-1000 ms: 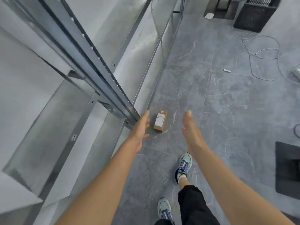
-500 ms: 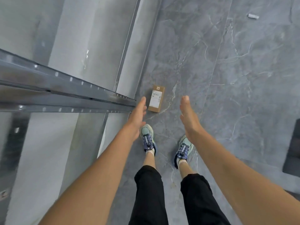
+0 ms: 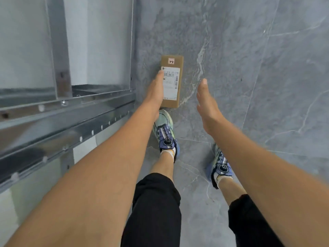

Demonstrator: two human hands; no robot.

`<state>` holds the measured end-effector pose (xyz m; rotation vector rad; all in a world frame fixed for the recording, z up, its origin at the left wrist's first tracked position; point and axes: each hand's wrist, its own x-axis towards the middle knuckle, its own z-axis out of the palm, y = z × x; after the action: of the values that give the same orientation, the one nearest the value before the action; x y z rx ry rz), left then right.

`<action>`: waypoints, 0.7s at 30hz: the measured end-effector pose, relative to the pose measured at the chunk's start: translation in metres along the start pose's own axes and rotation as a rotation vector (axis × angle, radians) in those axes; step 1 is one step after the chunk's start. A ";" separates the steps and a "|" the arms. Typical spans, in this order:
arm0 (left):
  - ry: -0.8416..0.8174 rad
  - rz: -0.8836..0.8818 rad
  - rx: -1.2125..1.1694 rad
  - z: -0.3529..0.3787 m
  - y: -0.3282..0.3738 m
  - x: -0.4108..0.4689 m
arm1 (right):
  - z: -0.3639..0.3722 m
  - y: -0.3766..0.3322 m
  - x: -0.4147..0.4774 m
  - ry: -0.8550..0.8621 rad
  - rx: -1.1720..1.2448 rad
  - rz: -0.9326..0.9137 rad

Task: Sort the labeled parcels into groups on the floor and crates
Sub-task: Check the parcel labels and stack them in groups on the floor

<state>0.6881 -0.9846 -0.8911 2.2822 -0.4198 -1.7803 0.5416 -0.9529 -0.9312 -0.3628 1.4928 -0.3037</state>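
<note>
**A:** So what changed in that last second?

**B:** The person had stepped right up and bent over. The cardboard parcel (image 3: 171, 81) lay label-up on the grey floor (image 3: 249, 68) beside the metal rack (image 3: 71, 113), just beyond the left shoe (image 3: 164, 129). The left hand (image 3: 155, 94) had dropped onto its left edge with fingers straight, probably touching, though it's hard to tell from above. The right hand (image 3: 206, 100) was flat and spread just to its right, clear of it. Nothing was gripped yet, so I'd say the pick-up was only starting.

The box (image 3: 172, 97) is brown with a white label (image 3: 171, 82). The floor (image 3: 258, 68) beside it is gray with white lines.
</note>
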 end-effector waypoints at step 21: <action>-0.127 -0.008 -0.223 0.012 -0.028 0.128 | 0.044 0.002 0.117 -0.010 0.097 -0.015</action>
<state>0.7077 -1.0029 -1.0196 2.0311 -0.2195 -1.8787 0.5921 -0.9970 -1.0365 -0.2972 1.4599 -0.3842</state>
